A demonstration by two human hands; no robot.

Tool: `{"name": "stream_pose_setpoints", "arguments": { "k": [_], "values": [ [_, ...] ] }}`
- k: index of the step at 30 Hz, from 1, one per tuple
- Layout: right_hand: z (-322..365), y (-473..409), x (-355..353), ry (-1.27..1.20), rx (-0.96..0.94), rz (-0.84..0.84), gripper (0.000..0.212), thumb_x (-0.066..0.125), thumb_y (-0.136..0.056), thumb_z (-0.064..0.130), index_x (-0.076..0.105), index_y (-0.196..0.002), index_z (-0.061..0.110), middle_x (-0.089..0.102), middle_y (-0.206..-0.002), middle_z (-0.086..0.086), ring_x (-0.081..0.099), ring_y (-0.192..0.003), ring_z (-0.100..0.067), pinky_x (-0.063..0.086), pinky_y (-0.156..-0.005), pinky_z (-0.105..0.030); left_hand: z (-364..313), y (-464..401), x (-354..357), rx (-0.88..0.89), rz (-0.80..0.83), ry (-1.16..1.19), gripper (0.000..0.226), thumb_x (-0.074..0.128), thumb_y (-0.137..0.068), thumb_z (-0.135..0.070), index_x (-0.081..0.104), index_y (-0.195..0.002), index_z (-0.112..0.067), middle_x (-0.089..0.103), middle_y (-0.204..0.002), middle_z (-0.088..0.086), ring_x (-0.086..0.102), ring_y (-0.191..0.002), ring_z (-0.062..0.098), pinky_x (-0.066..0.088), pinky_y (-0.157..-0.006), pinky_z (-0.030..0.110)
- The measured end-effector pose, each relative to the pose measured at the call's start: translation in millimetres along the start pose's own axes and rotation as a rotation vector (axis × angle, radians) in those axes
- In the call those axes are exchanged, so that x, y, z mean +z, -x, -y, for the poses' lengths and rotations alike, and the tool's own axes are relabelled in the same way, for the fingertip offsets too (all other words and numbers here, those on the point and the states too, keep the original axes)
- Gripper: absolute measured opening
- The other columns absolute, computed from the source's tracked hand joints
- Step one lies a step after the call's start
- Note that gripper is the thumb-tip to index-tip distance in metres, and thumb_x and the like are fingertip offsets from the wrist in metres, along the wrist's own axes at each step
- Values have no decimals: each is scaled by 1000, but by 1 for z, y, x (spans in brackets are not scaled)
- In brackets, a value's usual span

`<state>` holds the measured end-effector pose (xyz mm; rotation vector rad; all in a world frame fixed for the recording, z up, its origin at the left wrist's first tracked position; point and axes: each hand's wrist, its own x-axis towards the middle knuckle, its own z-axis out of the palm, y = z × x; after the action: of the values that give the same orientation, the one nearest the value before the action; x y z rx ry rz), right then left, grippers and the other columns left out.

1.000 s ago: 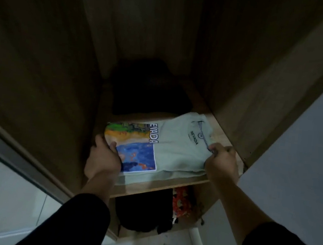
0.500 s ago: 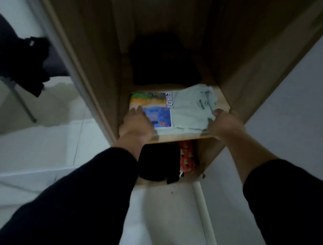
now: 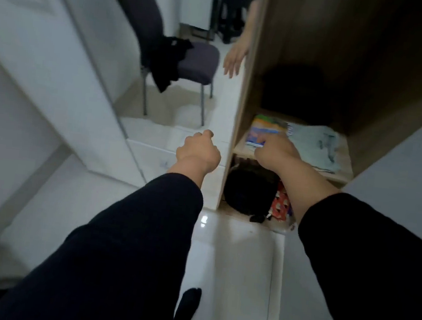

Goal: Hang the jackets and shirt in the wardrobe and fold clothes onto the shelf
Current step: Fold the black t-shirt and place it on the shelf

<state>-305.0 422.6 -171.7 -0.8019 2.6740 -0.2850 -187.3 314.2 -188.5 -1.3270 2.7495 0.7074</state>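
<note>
A folded pale green shirt (image 3: 315, 147) with a colourful print lies on the wardrobe's wooden shelf (image 3: 333, 176), near its front edge. My right hand (image 3: 275, 152) hovers in front of the printed left part, fingers loosely curled, fingertips at the cloth; it grips nothing that I can see. My left hand (image 3: 198, 150) is outside the wardrobe, left of its side panel, loosely curled and holding nothing. A dark folded garment (image 3: 295, 90) sits in shadow at the back of the same shelf.
Under the shelf lie a black bundle (image 3: 248, 190) and a red patterned cloth (image 3: 281, 201). A mirror on the left reflects a purple chair (image 3: 199, 62) with a black garment (image 3: 168, 59) on it, and a hand (image 3: 235, 58). White tiled floor below.
My left hand has come off the shirt and out of the wardrobe to the left. My right hand has slid from the shirt's right corner toward its print. The camera has pulled back.
</note>
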Motion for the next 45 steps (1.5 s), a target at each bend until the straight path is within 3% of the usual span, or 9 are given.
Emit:
{"name": "stream_pose_setpoints", "arguments": {
  "k": [4, 11, 19, 23, 27, 34, 36, 40, 45],
  "values": [
    [57, 42, 21, 17, -179, -14, 41, 45, -89, 15, 55, -128, 23, 42, -136, -10, 48, -122, -33, 42, -95, -36, 62, 59, -24, -177, -99, 36, 50, 41, -94, -17, 34, -144, -21, 44, -142, 6, 40, -130, 27, 37, -98, 41],
    [176, 128, 73, 93, -570, 106, 44, 44, -92, 15, 52, -134, 25, 46, -139, -6, 51, -120, -29, 40, -84, -31, 182, 170, -63, -495, -258, 108, 51, 41, -93, -15, 34, -144, -21, 44, -142, 6, 40, -131, 26, 37, -99, 40],
    [315, 255, 164, 149, -946, 277, 42, 47, -90, 15, 54, -131, 23, 48, -137, -8, 52, -120, -29, 42, -93, -30, 326, 308, -82, -886, -386, 192, 50, 41, -93, -17, 38, -142, -22, 46, -139, 7, 43, -127, 28, 41, -96, 41],
    [368, 317, 213, 210, -1064, 353, 43, 46, -91, 16, 52, -133, 23, 48, -139, -9, 49, -125, -28, 41, -99, -32, 391, 369, -85, -1007, -381, 227, 47, 43, -94, -19, 38, -140, -20, 44, -138, 7, 41, -125, 29, 41, -95, 43],
    [420, 382, 266, 262, -1170, 427, 40, 47, -91, 15, 54, -130, 17, 54, -132, -13, 54, -117, -30, 45, -91, -32, 467, 428, -86, -1102, -391, 292, 49, 43, -94, -21, 35, -142, -21, 42, -141, 7, 39, -128, 29, 39, -101, 46],
    [479, 463, 359, 289, -1305, 553, 42, 46, -96, 21, 45, -137, 18, 47, -134, -14, 51, -116, -32, 43, -87, -33, 570, 513, -57, -1242, -388, 425, 50, 45, -93, -23, 36, -142, -17, 43, -140, 11, 38, -129, 32, 38, -101, 44],
    [490, 476, 388, 314, -1334, 586, 41, 46, -96, 23, 45, -137, 19, 46, -133, -14, 51, -115, -32, 43, -84, -31, 599, 527, -43, -1283, -390, 476, 50, 45, -92, -22, 36, -142, -17, 44, -140, 11, 39, -129, 32, 38, -102, 43],
    [519, 492, 456, 366, -1374, 658, 40, 49, -95, 25, 47, -135, 22, 46, -134, -13, 48, -119, -31, 47, -94, -37, 665, 537, -9, -1339, -438, 646, 51, 46, -91, -18, 40, -141, -9, 49, -139, 15, 46, -127, 33, 39, -104, 39],
    [553, 498, 555, 375, -1421, 681, 39, 52, -94, 24, 48, -134, 26, 43, -138, -7, 46, -122, -27, 47, -97, -40, 744, 530, 56, -1416, -488, 739, 48, 44, -94, -21, 40, -140, -7, 48, -138, 18, 46, -127, 34, 37, -105, 36]
  ]
}}
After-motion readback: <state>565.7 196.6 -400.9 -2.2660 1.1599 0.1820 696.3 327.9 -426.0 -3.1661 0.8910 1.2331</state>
